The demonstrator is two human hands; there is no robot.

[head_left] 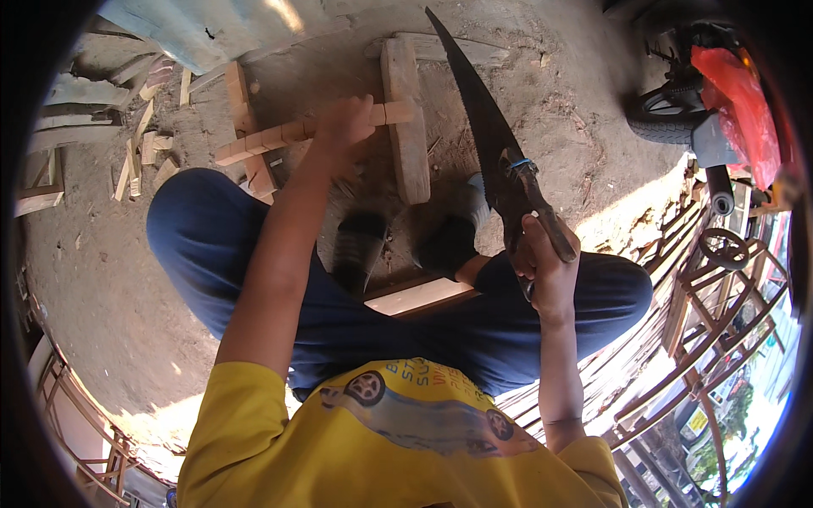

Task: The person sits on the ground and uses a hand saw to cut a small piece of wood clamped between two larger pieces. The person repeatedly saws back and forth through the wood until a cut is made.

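Note:
A long wooden strip point(269, 138) with several cross lines along it rests across two timber pieces on the dirt floor: a left timber point(242, 106) and a thicker right timber point(404, 127). My left hand point(345, 124), slightly blurred, is closed over the strip between the two supports; its lower fingers are hidden. In my right hand point(546, 264) is a handsaw point(484, 118), gripped by its wooden handle above my right knee. The dark blade points up and away, toothed edge to the left, apart from the strip. Something blue is tied where blade meets handle.
Small wood offcuts point(152, 146) lie at the left, near stacked boards point(76, 106). Behind the supports lies another plank point(461, 49). A motorcycle wheel point(669, 114) and a red plastic bag point(738, 114) stand at the far right, above curved wooden frames point(707, 330). My feet are below the strip.

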